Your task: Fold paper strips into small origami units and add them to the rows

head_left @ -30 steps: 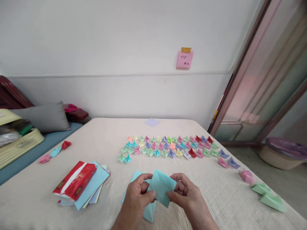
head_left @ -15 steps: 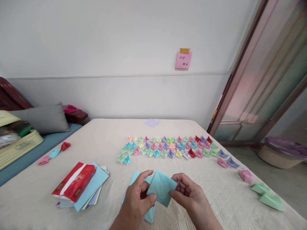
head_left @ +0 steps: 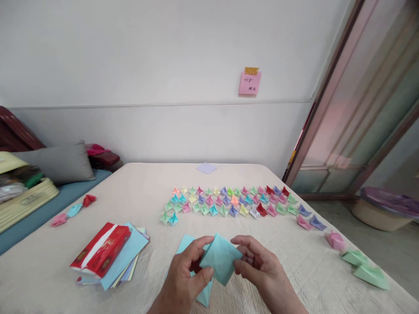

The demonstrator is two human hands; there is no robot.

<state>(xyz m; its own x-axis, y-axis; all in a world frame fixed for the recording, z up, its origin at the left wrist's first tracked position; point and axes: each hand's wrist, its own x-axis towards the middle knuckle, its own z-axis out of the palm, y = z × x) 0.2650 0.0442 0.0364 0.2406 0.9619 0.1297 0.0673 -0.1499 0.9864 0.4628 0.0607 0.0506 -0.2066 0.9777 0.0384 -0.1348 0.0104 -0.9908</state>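
A light blue folded paper square (head_left: 221, 258), turned corner-up and creased, is held up between my hands. My left hand (head_left: 187, 271) grips its left side, thumb in front and fingers behind. At its right corner, the thumb and fingers of my right hand (head_left: 258, 267) pinch the edge. Under and behind my left hand lies another light blue paper (head_left: 204, 296) on the cloth, partly covered. Beyond my hands, several rows of small folded paper boats (head_left: 213, 210) in many colours stand on the cloth-covered table (head_left: 147, 183).
To the left, a red packet (head_left: 103, 249) rests on a stack of coloured paper (head_left: 126, 261). Larger folded papers (head_left: 371, 275) line the right edge; three more (head_left: 74, 210) sit at the left edge. A lilac sheet (head_left: 206, 168) lies at the back. A pink note (head_left: 249, 83) is taped to the wall.
The top of the folded square has tilted slightly, and my left index finger has moved right toward its upper edge. My right fingers have shifted a little along the right corner.
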